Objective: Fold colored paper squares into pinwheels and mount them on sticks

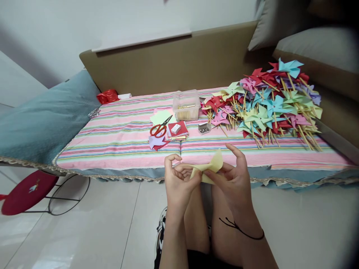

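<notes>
Between both hands, above my lap, is a pale yellow paper pinwheel piece (217,160) with its corners partly folded in. My left hand (181,179) pinches its left side between thumb and fingers. On the other side my right hand (231,179) presses the folded paper with its thumb, index finger raised. Beyond the hands lie red-handled scissors (158,130), a stack of coloured paper squares (183,134) with a small white box (176,129) on top, and purple cut paper (156,142). A small open box of metal pins (204,128) sits to their right.
A big heap of finished pinwheels (260,108) on sticks covers the right of the striped sofa cover (117,142). A clear plastic box (186,104) holds sticks. A red plastic bag (107,96) lies at the back left; a red stool (30,192) stands on the floor.
</notes>
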Demonstrator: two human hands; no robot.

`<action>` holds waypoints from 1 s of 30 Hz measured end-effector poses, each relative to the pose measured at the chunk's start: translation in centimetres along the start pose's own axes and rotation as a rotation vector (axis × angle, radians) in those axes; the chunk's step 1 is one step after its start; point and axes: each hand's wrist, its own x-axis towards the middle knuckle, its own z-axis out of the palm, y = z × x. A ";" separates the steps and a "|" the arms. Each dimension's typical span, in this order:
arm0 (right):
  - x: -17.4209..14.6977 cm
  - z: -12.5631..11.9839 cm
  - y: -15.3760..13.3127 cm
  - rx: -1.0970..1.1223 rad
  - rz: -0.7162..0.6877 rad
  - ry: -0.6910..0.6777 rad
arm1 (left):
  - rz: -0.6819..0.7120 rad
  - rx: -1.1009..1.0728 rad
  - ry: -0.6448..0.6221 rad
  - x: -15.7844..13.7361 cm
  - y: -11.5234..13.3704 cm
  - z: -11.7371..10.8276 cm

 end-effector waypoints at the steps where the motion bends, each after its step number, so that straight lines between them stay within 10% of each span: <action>1: 0.0 0.0 0.0 0.011 0.009 -0.013 | -0.010 -0.004 0.006 0.0 -0.1 -0.1; 30: 0.2 -0.2 0.3 0.123 0.154 -0.126 | -0.174 -0.072 -0.139 -0.1 0.0 -1.1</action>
